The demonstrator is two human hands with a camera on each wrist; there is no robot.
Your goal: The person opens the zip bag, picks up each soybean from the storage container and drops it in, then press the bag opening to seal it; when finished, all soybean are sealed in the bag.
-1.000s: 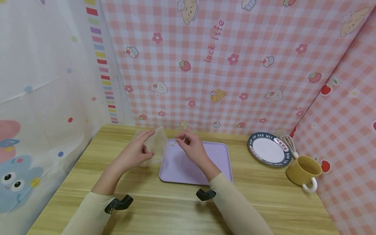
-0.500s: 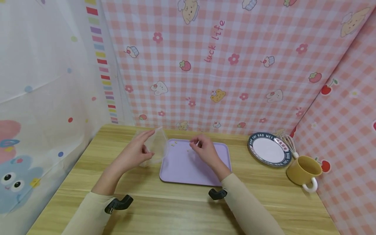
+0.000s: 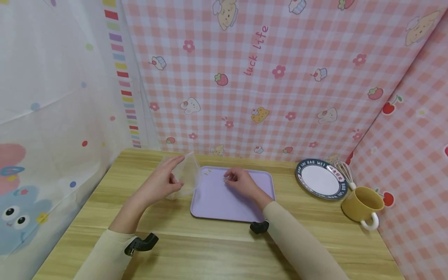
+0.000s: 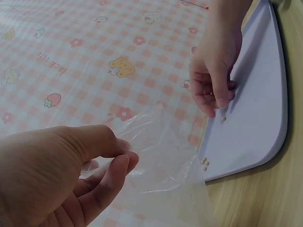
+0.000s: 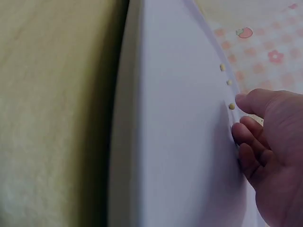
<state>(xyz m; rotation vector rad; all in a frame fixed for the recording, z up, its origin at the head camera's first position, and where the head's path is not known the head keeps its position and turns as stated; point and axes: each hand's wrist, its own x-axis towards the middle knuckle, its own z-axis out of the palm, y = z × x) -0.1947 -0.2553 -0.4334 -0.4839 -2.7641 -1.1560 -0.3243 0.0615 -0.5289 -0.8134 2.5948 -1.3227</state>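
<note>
My left hand (image 3: 161, 181) pinches a clear plastic bag (image 4: 165, 163) between thumb and fingers and holds it upright beside the tray's left edge. Over the purple tray (image 3: 224, 204) is my right hand (image 3: 239, 181), with its fingers loosely bent and thumb apart from the index finger. One small yellowish bean (image 4: 223, 119) lies on the tray right at these fingertips, and nothing shows gripped in that hand. Several more beans (image 4: 205, 164) lie in the tray's back left corner. The lower part of the bag is partly hidden behind my left hand.
On the right of the wooden table (image 3: 210, 252) sit a white plate (image 3: 320, 179) with a dark lettered rim, a whisk (image 3: 344, 171) and a yellow mug (image 3: 362, 202) with a white handle. A pink checked cloth (image 3: 245, 89) hangs behind the table.
My right hand has moved right from beside the bag to the middle of the tray, then lowered to the single bean there. My left hand keeps holding the bag in place.
</note>
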